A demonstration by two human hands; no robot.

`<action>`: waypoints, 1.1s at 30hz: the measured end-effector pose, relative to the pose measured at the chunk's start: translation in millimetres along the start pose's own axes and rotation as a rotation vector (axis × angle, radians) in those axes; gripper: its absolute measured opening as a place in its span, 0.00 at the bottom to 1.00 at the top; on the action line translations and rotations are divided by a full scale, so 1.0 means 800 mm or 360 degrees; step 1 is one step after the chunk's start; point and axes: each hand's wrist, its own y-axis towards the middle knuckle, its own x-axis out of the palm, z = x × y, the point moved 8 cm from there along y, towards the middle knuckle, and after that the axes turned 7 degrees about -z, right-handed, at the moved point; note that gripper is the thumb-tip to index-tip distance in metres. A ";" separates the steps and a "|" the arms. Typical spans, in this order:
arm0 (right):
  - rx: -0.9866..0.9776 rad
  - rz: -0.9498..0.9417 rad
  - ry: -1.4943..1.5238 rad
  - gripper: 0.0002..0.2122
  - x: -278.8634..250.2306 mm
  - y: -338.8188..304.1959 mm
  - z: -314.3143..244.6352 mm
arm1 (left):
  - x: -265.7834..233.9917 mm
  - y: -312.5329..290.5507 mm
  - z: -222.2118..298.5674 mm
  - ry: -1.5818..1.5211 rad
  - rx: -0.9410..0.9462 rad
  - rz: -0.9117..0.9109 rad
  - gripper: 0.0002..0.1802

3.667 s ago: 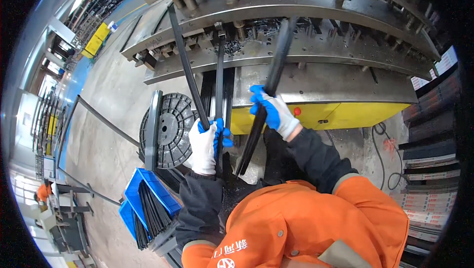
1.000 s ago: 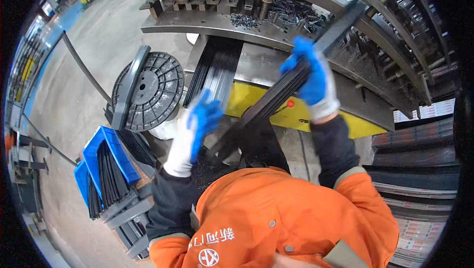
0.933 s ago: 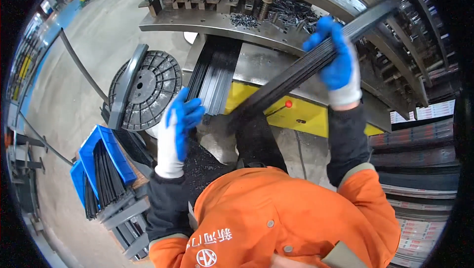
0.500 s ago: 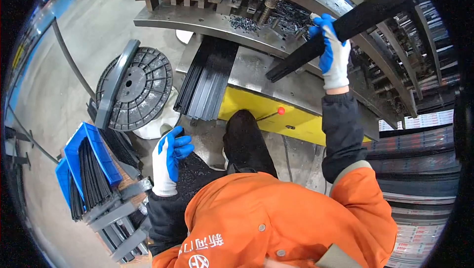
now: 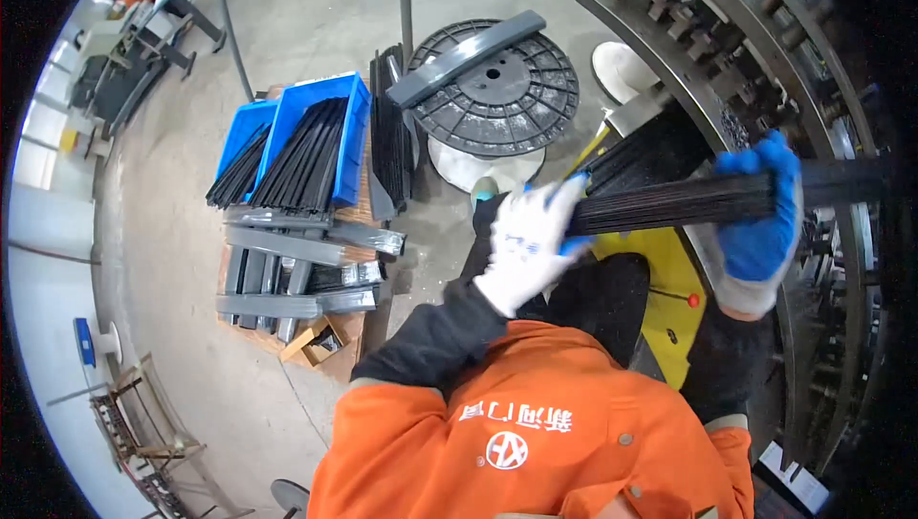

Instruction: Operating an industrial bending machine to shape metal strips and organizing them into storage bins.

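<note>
A thick bundle of long black strips [image 5: 669, 207] lies level across the front of my body. My right hand [image 5: 762, 232], in a white glove with blue coating, is wrapped around it towards the right. At the bundle's left end is my left hand [image 5: 526, 243], gloved the same way; its back faces up and its fingers close around the strip ends, partly hidden. More black strips [image 5: 650, 151] lie on the machine behind the bundle, partly covered by it.
Blue bins [image 5: 352, 141] of black strips stand on a wooden pallet [image 5: 346, 354] with grey profiles [image 5: 287, 246]. A black reel [image 5: 516, 103] carries a grey channel [image 5: 469, 58]. The press machine [image 5: 708, 69] rises at right, above a yellow panel [image 5: 669, 328] with a red-knobbed lever [image 5: 692, 300].
My view has turned left towards the bins and pallet. The bundle has swung from slanting over the machine to level before me. My left hand, formerly empty, has come to its left end.
</note>
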 end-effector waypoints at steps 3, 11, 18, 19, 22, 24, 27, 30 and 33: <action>0.0369 -0.0144 0.0126 0.11 0.055 0.015 0.088 | 0.009 -0.052 -0.080 -0.0088 -0.0329 -0.0046 0.34; 0.0868 -0.0906 -0.0098 0.25 0.163 -0.008 0.249 | 0.001 -0.233 -0.191 -0.1140 -0.1360 0.0056 0.13; 0.1103 -0.0495 -0.0626 0.21 0.024 -0.063 0.244 | -0.040 -0.333 -0.394 -0.1343 -0.1874 0.0726 0.10; 0.1082 -0.0446 -0.0790 0.21 0.001 -0.066 0.241 | -0.044 -0.340 -0.430 -0.1209 -0.2004 0.0699 0.09; 0.1088 -0.0243 -0.0935 0.20 -0.044 -0.073 0.228 | -0.056 -0.321 -0.509 -0.1072 -0.2198 0.0623 0.10; 0.1119 -0.0098 -0.0913 0.20 -0.058 -0.080 0.224 | -0.058 -0.307 -0.552 -0.1103 -0.2326 0.0532 0.12; 0.1158 -0.0011 -0.1090 0.20 -0.065 -0.082 0.227 | -0.044 -0.304 -0.648 -0.0883 -0.2403 0.0379 0.14; 0.1181 0.0015 -0.1192 0.19 -0.069 -0.077 0.228 | -0.046 -0.289 -0.712 0.0034 -0.2455 -0.0041 0.19; 0.1148 0.0091 -0.1263 0.18 -0.074 -0.076 0.214 | -0.062 -0.209 -0.671 -0.0017 -0.2492 -0.0380 0.22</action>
